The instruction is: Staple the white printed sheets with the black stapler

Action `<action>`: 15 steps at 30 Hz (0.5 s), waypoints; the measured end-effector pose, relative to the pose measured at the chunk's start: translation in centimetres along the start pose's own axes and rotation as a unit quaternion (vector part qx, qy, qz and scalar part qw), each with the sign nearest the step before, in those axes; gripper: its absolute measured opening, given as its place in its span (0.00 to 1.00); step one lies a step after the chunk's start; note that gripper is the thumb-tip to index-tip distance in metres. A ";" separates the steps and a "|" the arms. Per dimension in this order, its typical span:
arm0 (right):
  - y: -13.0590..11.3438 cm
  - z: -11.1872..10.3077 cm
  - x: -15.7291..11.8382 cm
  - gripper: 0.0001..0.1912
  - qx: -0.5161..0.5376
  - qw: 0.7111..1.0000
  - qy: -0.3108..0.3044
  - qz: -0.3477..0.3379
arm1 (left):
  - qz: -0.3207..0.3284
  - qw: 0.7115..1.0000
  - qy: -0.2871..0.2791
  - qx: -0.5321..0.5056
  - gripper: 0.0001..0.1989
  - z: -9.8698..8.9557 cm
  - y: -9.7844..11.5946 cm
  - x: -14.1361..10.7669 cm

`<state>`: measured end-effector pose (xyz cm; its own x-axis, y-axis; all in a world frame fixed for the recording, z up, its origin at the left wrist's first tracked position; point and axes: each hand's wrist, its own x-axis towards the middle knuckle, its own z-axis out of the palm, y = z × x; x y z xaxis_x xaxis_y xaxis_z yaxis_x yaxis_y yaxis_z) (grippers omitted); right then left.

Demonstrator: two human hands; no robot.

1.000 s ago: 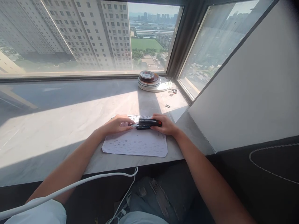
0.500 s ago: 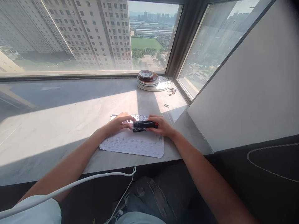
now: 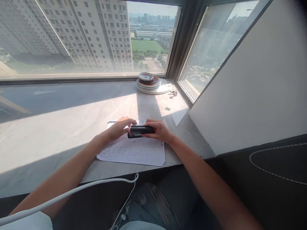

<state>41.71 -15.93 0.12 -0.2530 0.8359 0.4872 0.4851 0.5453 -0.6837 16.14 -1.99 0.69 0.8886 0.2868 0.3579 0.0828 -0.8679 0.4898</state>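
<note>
A black stapler (image 3: 141,129) with a red patch at its right end lies level above written sheets of paper (image 3: 131,155). Around its right end my right hand (image 3: 159,130) is closed, thumb on the near side and fingers over the far side. My left hand (image 3: 121,127) pinches the stapler's left end between thumb and bent fingers. A narrow gap shows between the upper arm and the base of the stapler. Its far side and part of the papers are hidden by my hands.
On the marble sill (image 3: 72,127), a stack of plates (image 3: 148,83) stands in the window corner. Beside it lie a small metal item with red parts (image 3: 174,93) and two short staple strips (image 3: 168,109). A white cable (image 3: 96,183) crosses in front of my lap.
The stapler's gap looks slightly different, and my left fingers now sit closer against its left end. The whole view has shifted a little, so everything appears further left.
</note>
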 end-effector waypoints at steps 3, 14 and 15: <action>0.0 0.2 0.0 0.14 -0.016 1.000 -0.020 0.015 | -0.014 1.000 -0.017 -0.010 0.06 -0.6 -0.1 -0.1; -0.5 0.6 0.6 0.14 -0.021 0.995 -0.096 0.029 | -0.319 0.885 0.339 0.029 0.08 -2.9 -5.2 -1.0; -0.5 0.5 0.6 0.13 -0.020 0.994 -0.099 0.028 | -0.336 0.889 0.309 0.023 0.08 -2.9 -5.7 -1.2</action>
<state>40.83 -15.67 0.50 -0.3823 0.8634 0.3292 0.5350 0.4973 -0.6829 13.36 3.75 -0.23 0.2148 0.9028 0.3725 0.5315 -0.4281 0.7309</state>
